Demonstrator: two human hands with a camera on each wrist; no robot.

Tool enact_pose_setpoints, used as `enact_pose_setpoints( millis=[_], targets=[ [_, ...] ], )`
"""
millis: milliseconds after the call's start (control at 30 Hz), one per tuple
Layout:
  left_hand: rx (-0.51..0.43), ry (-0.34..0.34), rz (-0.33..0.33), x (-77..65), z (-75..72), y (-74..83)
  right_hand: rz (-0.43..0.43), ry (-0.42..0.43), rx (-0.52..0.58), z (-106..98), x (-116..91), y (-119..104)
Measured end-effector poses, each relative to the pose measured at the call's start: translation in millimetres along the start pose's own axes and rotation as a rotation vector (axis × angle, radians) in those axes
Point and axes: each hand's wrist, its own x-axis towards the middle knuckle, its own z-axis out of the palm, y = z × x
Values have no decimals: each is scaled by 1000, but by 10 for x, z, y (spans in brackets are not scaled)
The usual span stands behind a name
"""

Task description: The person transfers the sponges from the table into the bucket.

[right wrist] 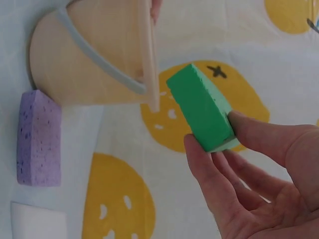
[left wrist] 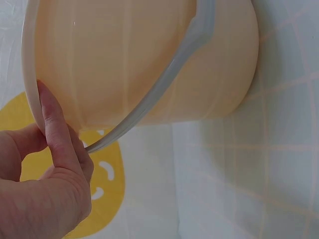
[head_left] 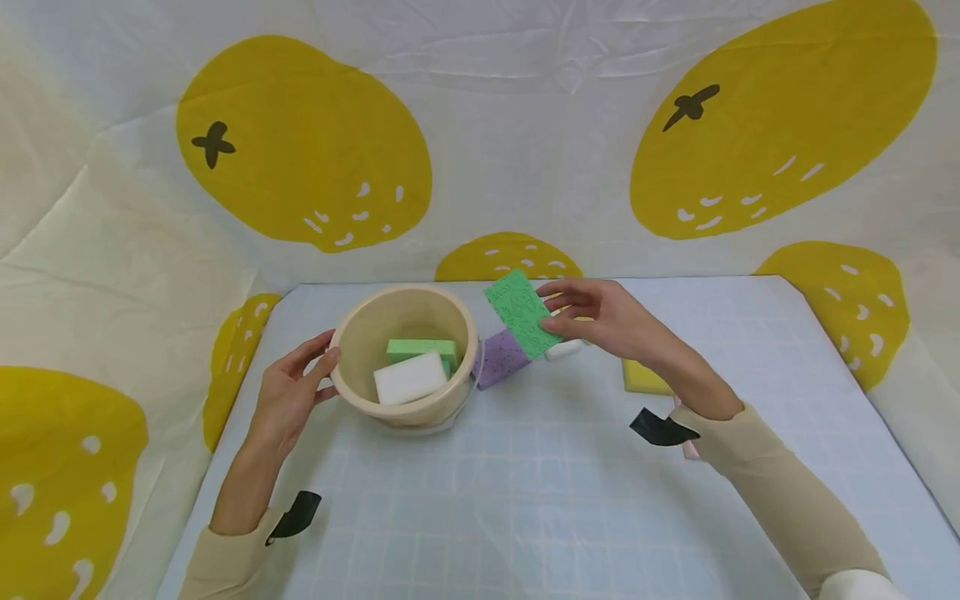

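Observation:
My left hand grips the rim of a cream bucket at its left side, thumb over the edge and fingers outside. In the left wrist view the bucket's grey handle hangs down beside the fingers. Inside the bucket lie a white sponge and a green sponge, with more green partly hidden beneath. My right hand pinches a bright green sponge by one end, between thumb and fingers, in the air to the right of the bucket. A purple sponge lies on the table against the bucket's right side.
A white block lies behind the purple sponge, below my right hand. Farther right are a yellow sponge and a pink piece, both partly covered by my right arm. A fruit-printed cloth hangs behind the table.

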Motion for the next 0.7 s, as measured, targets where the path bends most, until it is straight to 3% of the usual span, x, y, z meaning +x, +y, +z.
enact_pose_setpoints(
  millis=[433, 700],
  targets=[
    [-44, -8, 2, -7, 21, -5, -71, -76, 35, 148, 285, -207],
    [-68, -10, -7, -18, 16, 1, -154, -121, -50, 255, 470, -285]
  ],
)
